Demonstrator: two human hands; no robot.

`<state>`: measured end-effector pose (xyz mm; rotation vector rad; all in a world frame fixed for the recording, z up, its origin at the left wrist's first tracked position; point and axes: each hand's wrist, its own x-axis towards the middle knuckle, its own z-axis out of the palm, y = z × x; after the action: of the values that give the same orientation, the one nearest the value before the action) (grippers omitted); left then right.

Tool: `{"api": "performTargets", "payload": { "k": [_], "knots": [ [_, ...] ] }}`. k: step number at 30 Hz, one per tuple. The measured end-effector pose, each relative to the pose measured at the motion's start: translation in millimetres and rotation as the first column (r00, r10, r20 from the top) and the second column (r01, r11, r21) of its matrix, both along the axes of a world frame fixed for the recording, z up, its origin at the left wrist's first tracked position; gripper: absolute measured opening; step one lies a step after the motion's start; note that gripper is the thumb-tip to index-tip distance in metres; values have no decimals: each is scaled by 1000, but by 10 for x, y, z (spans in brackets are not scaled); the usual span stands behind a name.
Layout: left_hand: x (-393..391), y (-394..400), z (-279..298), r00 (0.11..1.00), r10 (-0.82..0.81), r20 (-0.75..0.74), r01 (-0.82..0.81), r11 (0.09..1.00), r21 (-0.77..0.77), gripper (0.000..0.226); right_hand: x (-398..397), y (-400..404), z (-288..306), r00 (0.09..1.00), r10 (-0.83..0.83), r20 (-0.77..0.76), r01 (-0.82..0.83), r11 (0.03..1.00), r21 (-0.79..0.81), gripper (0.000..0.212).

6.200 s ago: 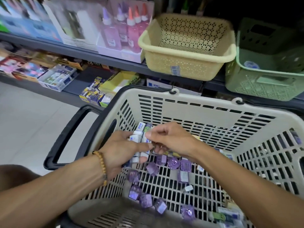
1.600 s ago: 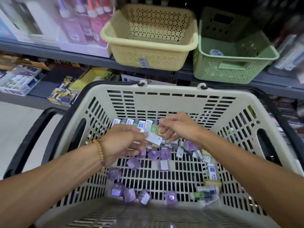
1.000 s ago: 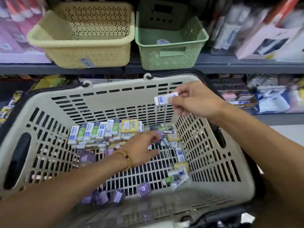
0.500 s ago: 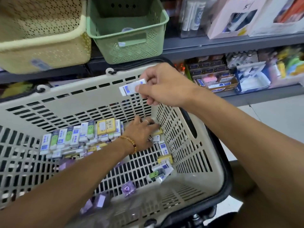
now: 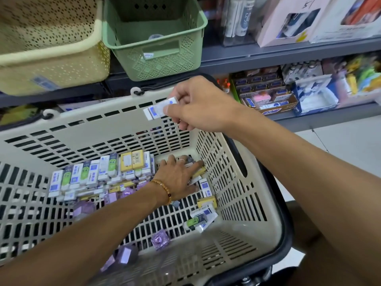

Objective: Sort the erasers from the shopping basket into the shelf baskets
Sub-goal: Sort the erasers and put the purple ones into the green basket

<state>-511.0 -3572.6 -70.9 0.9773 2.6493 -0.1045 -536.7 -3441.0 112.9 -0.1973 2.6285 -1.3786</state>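
A cream shopping basket holds several erasers: a row of white, green and yellow sleeved ones along its far wall and purple wrapped ones on the floor. My right hand pinches a white eraser with a blue label above the basket's far rim, below the green shelf basket. My left hand reaches into the far right corner of the shopping basket, fingers spread over loose erasers there. A yellow shelf basket stands left of the green one.
Both shelf baskets sit on a grey shelf beside boxed goods. A lower shelf at right carries stationery boxes. White floor tiles lie to the right. The shopping basket's black handle runs along its right side.
My view has swung right. My right hand lifted the white eraser out of the shopping basket up to its far rim. My left hand moved from the middle into the far right corner.
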Motion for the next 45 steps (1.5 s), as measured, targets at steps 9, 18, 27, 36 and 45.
{"api": "performTargets", "payload": {
  "k": [9, 18, 27, 36, 45],
  "knots": [
    [-13, -41, 29, 1000, -3, 2, 3, 994, 105, 44, -34, -43, -75, 1000, 8, 21, -9, 999, 40, 21],
    [141, -169, -71, 991, -93, 93, 87, 994, 64, 77, -29, -65, -59, 999, 18, 34, -19, 999, 36, 17],
    [75, -128, -98, 988, -153, -4, 152, 981, 118, 57, -11, -43, -52, 1000, 15, 24, -16, 999, 43, 21],
    [8, -106, -57, 993, -104, 58, 97, 989, 112, 52, -19, -36, -57, 999, 21, 26, -22, 999, 47, 21],
    [109, -272, 348, 844, 24, 536, -342, 794, 503, 50, -74, -68, -58, 999, 25, 34, -27, 999, 47, 18]
  ]
}}
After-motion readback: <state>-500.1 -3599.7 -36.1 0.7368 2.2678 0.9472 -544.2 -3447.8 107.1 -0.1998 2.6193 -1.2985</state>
